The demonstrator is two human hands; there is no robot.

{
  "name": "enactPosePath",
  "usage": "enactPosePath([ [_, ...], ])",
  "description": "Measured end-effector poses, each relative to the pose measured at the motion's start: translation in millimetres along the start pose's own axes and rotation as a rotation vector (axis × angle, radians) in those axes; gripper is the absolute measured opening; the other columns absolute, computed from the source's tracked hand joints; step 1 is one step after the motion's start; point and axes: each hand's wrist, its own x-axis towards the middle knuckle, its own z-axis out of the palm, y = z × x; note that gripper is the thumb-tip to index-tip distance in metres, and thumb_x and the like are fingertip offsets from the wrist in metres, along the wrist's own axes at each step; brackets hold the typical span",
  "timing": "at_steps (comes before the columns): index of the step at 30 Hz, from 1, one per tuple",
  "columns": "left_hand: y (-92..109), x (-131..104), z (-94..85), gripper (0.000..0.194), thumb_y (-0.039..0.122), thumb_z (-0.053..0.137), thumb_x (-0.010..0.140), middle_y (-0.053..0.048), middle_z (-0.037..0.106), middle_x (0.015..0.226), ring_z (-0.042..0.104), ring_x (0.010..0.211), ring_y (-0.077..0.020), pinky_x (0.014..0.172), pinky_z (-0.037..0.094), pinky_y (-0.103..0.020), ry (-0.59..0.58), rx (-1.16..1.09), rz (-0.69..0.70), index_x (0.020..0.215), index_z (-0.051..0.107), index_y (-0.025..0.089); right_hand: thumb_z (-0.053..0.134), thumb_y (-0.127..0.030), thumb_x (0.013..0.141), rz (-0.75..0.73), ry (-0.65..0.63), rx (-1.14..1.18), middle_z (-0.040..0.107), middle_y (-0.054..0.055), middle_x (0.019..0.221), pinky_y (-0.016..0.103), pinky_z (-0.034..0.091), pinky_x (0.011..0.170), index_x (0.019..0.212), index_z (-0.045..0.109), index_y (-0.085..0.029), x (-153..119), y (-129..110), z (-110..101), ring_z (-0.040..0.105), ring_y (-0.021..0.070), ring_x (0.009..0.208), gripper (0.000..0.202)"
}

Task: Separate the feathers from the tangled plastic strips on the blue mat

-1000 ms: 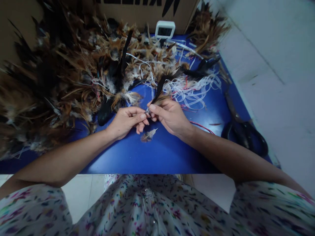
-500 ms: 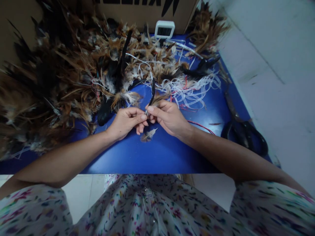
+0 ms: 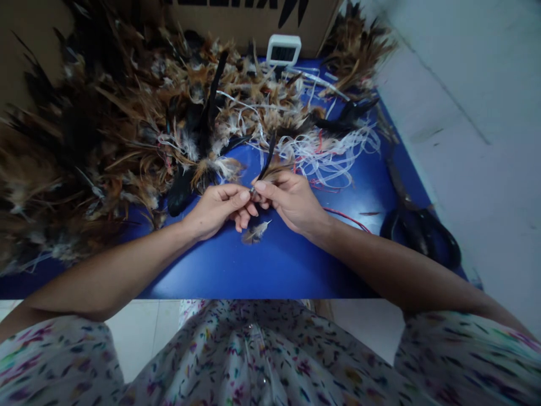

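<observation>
Between my two hands, over the blue table (image 3: 253,270), is a small bunch of feathers (image 3: 279,170), brown with one long black feather (image 3: 269,155) pointing up and away. My right hand (image 3: 293,200) pinches the bunch between thumb and fingers. My left hand (image 3: 220,208) has its thumb and index finger pressed together at the quill ends, touching my right fingertips. Exactly what the left fingertips pinch there is too small to make out. A small loose feather (image 3: 255,232) lies on the table just below my hands.
Brown and black feathers (image 3: 139,129) are heaped at the left and back. White ribbons (image 3: 333,155) lie right of centre, a white digital clock (image 3: 283,51) stands before a cardboard box (image 3: 236,25), black-handled scissors (image 3: 418,231) lie right, and a red string (image 3: 346,217) lies beside my right wrist.
The black feather has tilted a little to the right. My left and right fingertips have shifted slightly around the quill ends, while both arms have stayed nearly still.
</observation>
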Motion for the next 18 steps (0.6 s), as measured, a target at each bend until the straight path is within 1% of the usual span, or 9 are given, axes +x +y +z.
enactPosePath([
  [3, -0.9, 0.1, -1.3, 0.043, 0.048, 0.083, 0.071, -0.002, 0.071, 0.069, 0.06, 0.046, -0.0071, 0.042, 0.05, -0.018, -0.015, -0.003, -0.009, 0.085, 0.068, 0.011, 0.084, -0.043, 0.073, -0.006, 0.017, 0.006, 0.061, -0.004, 0.06, 0.022, 0.04, 0.053, 0.064, 0.063, -0.017, 0.2, -0.8, 0.2, 0.051, 0.0058, 0.053, 0.034],
  [7, -3.6, 0.2, -0.9, 0.04, 0.042, 0.087, 0.067, 0.0, 0.071, 0.067, 0.059, 0.044, -0.0066, 0.041, 0.049, -0.017, 0.01, 0.016, 0.031, 0.086, 0.068, 0.012, 0.085, -0.046, 0.07, 0.033, 0.039, 0.012, 0.06, -0.004, 0.059, 0.022, 0.041, 0.052, 0.064, 0.062, -0.018, -0.4, -1.8, 1.8, 0.052, 0.0068, 0.055, 0.037],
  [13, -3.2, -1.3, 1.1, 0.039, 0.044, 0.086, 0.069, 0.0, 0.069, 0.062, 0.059, 0.044, -0.0068, 0.041, 0.049, -0.017, 0.056, 0.063, 0.044, 0.078, 0.067, 0.011, 0.087, -0.047, 0.067, 0.074, 0.037, 0.033, 0.059, -0.004, 0.06, 0.023, 0.042, 0.052, 0.064, 0.061, -0.018, -1.4, -2.1, 4.4, 0.052, 0.0069, 0.055, 0.039],
  [18, -3.3, -2.0, 2.0, 0.039, 0.046, 0.084, 0.07, -0.001, 0.067, 0.06, 0.059, 0.043, -0.0072, 0.041, 0.05, -0.018, 0.081, 0.101, 0.05, 0.076, 0.068, 0.011, 0.087, -0.047, 0.065, 0.093, 0.042, 0.046, 0.058, -0.005, 0.058, 0.022, 0.042, 0.051, 0.064, 0.061, -0.018, -2.1, -2.9, 5.1, 0.052, 0.0064, 0.054, 0.039],
])
